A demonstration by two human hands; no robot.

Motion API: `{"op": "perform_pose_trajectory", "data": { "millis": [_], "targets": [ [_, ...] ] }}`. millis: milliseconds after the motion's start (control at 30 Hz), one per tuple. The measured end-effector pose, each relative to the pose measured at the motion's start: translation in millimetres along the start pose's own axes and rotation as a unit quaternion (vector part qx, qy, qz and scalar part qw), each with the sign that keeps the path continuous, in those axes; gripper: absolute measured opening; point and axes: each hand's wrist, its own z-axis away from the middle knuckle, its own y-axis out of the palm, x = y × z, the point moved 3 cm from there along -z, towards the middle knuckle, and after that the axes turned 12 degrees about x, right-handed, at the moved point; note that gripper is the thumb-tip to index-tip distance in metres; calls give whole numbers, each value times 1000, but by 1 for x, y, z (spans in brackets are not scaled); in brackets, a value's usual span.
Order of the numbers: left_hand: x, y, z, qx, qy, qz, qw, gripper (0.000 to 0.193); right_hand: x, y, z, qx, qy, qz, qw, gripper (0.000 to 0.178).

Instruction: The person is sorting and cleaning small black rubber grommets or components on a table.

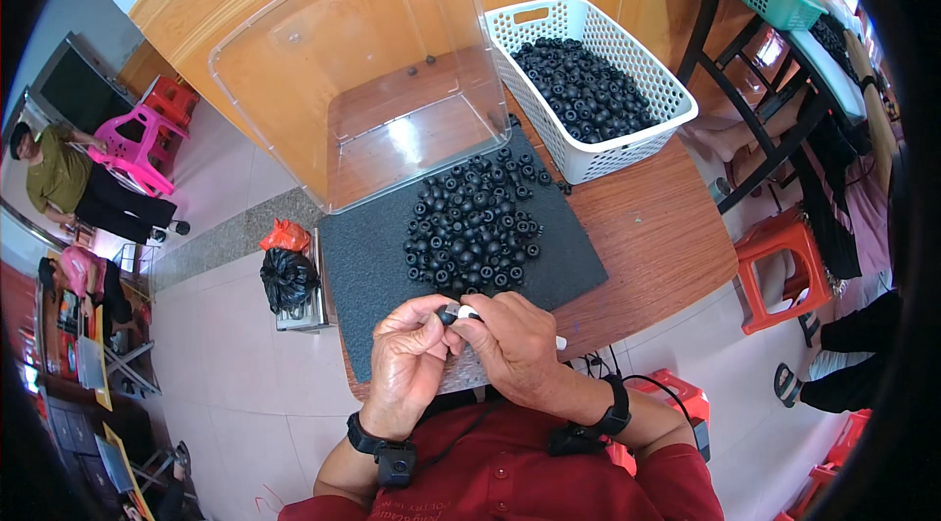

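My left hand (pixel 410 354) is closed, pinching a small round black part (pixel 448 314) between thumb and forefinger. Right against it, my right hand (pixel 520 345) is closed too, with a small white piece (pixel 469 311) at its fingertips. A white rounded end (pixel 561 343) pokes out on the other side of that hand; whether both belong to one tool is hidden by the fingers. Just beyond my hands, a pile of black ring-shaped parts (pixel 470 222) lies on a dark grey mat (pixel 368 256).
A white perforated basket (pixel 627 144) full of similar black parts stands at the back right of the wooden table (pixel 647 247). A clear plastic bin (pixel 402 80) leans at the back left. Red stools (pixel 784 266) and other people are around; a black bag (pixel 289 278) sits left.
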Motion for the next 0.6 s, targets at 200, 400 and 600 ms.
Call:
{"op": "perform_pose_trajectory", "data": {
  "millis": [200,400,600],
  "targets": [
    [0,1,0,-7,0,-9,1000,22,1,-1,0,6,-5,26,1000,19],
    [3,0,-2,-16,-7,6,1000,23,0,1,4,35,-22,68,997,16],
    [-1,13,-2,-40,20,-65,997,21,2,-7,-1,16,45,-75,996,19]
  ]
}}
